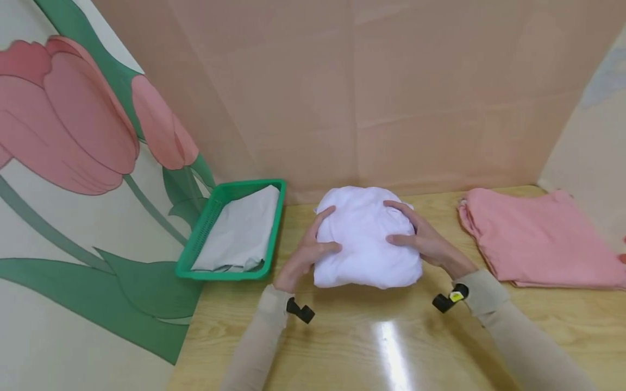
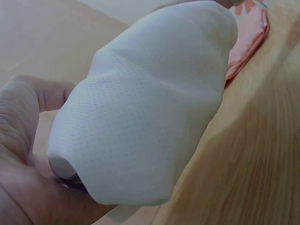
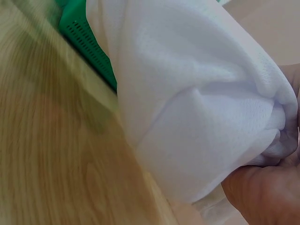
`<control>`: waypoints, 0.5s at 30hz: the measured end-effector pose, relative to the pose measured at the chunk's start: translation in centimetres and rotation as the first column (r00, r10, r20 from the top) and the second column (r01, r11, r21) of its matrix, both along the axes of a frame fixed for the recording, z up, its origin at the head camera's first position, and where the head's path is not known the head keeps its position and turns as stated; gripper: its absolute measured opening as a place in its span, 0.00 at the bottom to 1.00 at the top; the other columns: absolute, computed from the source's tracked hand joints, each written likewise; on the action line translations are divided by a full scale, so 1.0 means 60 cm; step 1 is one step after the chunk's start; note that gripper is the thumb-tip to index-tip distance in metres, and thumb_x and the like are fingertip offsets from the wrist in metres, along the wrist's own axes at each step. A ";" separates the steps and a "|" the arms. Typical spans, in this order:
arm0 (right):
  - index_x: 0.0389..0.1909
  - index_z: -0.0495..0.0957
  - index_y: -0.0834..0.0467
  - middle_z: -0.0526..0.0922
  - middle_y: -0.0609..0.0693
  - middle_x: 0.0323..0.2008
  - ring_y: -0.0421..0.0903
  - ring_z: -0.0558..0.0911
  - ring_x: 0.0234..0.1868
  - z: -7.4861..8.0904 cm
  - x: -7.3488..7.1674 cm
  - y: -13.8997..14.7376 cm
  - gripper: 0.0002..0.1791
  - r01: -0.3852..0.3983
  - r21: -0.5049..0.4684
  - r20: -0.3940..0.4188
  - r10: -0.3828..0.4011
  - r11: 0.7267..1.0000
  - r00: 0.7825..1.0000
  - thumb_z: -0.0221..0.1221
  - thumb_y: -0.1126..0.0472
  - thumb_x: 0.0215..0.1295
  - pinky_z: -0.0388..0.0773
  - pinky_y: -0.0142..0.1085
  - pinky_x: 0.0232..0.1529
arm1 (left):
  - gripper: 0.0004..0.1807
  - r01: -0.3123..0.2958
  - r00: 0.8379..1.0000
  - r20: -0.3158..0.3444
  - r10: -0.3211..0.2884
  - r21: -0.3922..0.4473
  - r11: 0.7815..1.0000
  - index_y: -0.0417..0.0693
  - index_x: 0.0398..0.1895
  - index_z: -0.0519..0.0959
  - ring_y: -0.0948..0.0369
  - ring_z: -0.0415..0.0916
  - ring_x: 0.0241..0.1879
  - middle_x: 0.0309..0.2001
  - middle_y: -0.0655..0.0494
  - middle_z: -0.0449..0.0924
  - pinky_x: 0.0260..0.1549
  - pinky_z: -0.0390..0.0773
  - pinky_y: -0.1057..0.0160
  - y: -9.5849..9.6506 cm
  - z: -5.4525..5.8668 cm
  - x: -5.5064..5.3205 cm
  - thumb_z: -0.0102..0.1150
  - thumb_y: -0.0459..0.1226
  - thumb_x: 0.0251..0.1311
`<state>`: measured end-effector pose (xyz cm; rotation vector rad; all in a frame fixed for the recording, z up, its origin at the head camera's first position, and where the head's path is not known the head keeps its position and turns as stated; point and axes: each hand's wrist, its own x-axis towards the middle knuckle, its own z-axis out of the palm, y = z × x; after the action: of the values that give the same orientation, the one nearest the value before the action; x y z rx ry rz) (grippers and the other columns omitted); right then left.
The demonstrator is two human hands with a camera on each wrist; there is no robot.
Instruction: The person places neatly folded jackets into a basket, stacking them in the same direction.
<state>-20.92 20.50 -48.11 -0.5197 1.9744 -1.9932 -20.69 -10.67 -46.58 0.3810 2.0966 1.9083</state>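
A folded bundle of white cloth (image 1: 364,244) is held between both hands above the wooden table, its shadow falling below it. My left hand (image 1: 313,247) grips its left side, thumb and a finger on the near face. On the opposite side my right hand (image 1: 430,241) holds it the same way. Fine dotted texture shows on the white cloth (image 2: 140,103) in the left wrist view, with the left hand (image 2: 28,159) at its edge. In the right wrist view the cloth (image 3: 197,122) has loose folds beside the right hand (image 3: 267,192). The other fingers are hidden behind the bundle.
To the left stands a green plastic basket (image 1: 280,228) with a folded light grey cloth (image 1: 242,228) in it. A folded pink cloth (image 1: 543,239) lies on the wooden table (image 1: 342,347) at the right. A beige curtain-like sheet (image 1: 367,98) hangs behind the table.
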 end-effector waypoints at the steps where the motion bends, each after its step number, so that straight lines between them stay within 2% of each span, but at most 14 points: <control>1: 0.85 0.54 0.46 0.53 0.58 0.77 0.53 0.69 0.66 0.002 -0.001 -0.002 0.47 0.001 -0.001 -0.008 -0.001 1.000 1.000 0.65 0.70 0.72 0.86 0.46 0.51 | 0.53 -0.002 1.000 -0.006 0.002 0.002 1.000 0.72 0.82 0.64 0.46 0.57 0.75 0.83 0.48 0.51 0.74 0.61 0.38 -0.002 0.002 0.000 0.69 0.25 0.55; 7: 0.85 0.56 0.44 0.55 0.57 0.77 0.54 0.70 0.66 0.013 -0.009 -0.017 0.46 0.005 -0.003 -0.001 -0.005 1.000 1.000 0.65 0.69 0.72 0.87 0.47 0.51 | 0.52 0.000 0.999 -0.042 0.001 0.026 1.000 0.67 0.83 0.62 0.46 0.56 0.75 0.83 0.49 0.50 0.75 0.60 0.39 -0.017 0.015 -0.004 0.68 0.24 0.56; 11: 0.85 0.55 0.43 0.56 0.57 0.76 0.55 0.71 0.66 0.025 -0.015 -0.033 0.47 -0.015 -0.022 0.016 0.016 1.000 1.000 0.66 0.68 0.72 0.86 0.48 0.52 | 0.52 0.007 0.999 -0.049 -0.005 0.041 0.999 0.66 0.84 0.60 0.46 0.55 0.75 0.83 0.49 0.48 0.72 0.62 0.40 -0.034 0.023 -0.010 0.67 0.25 0.58; 15: 0.85 0.54 0.41 0.54 0.57 0.78 0.59 0.69 0.68 0.038 -0.023 -0.054 0.48 -0.022 -0.025 0.041 0.023 0.999 0.999 0.66 0.67 0.72 0.86 0.48 0.52 | 0.52 -0.016 0.998 -0.057 0.018 0.031 0.999 0.68 0.84 0.61 0.46 0.53 0.75 0.83 0.51 0.46 0.71 0.62 0.39 -0.053 0.036 -0.014 0.65 0.25 0.58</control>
<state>-22.33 17.23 -45.84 -0.5005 1.9134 -2.0009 -21.54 -13.86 -44.44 0.4307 2.1155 1.9630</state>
